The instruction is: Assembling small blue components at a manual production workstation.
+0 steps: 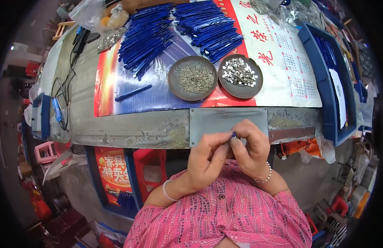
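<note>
My left hand (pixel 209 159) and my right hand (pixel 252 152) meet at the table's near edge, fingertips pinched together. Between them shows the tip of a small dark-blue piece (pixel 233 134); my fingers hide the rest. Under and beyond my hands lies a grey metal plate (pixel 216 120). Farther off, a round dark dish (pixel 175 89) holds many thin metal pins (pixel 195 78). To its right, a second dish (pixel 257 68) holds shiny silver discs (pixel 240 72). One slim blue strip (pixel 133 93) rests alone on the printed sheet, left of the dishes.
Two heaps of blue strips, a left heap (pixel 146 37) and a right heap (pixel 210 29), lie beyond the dishes. A blue tray (pixel 324 82) stands at the right. A cable (pixel 69 82) runs along the left. Below the table edge is a red stool (pixel 149 169).
</note>
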A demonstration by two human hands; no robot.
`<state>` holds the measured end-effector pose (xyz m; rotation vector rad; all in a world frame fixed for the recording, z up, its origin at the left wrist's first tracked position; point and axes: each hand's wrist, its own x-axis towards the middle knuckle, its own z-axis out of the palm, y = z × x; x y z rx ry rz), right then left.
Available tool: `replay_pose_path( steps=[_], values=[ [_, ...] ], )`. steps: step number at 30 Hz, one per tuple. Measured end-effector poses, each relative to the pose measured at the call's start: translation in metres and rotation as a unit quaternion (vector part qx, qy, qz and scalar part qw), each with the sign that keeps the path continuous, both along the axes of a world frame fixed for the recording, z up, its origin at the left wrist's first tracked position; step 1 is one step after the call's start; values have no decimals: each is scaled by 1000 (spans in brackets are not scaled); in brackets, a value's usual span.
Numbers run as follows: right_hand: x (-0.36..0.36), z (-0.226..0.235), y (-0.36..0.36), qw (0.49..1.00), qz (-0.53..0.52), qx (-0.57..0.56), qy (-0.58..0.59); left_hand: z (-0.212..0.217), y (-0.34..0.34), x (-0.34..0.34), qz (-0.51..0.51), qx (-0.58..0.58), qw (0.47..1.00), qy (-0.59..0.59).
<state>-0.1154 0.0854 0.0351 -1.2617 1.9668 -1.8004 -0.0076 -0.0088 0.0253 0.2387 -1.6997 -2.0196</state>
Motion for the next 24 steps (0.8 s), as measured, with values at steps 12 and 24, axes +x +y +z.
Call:
replay_pose_path(
  steps=[12, 24],
  values=[
    [16, -13, -14, 989, -46, -18, 141, -13, 14, 8, 68, 81, 991, 80],
    [18, -13, -20, 972, -49, 23, 229, -17, 12, 16, 101, 116, 987, 55]
  ],
)
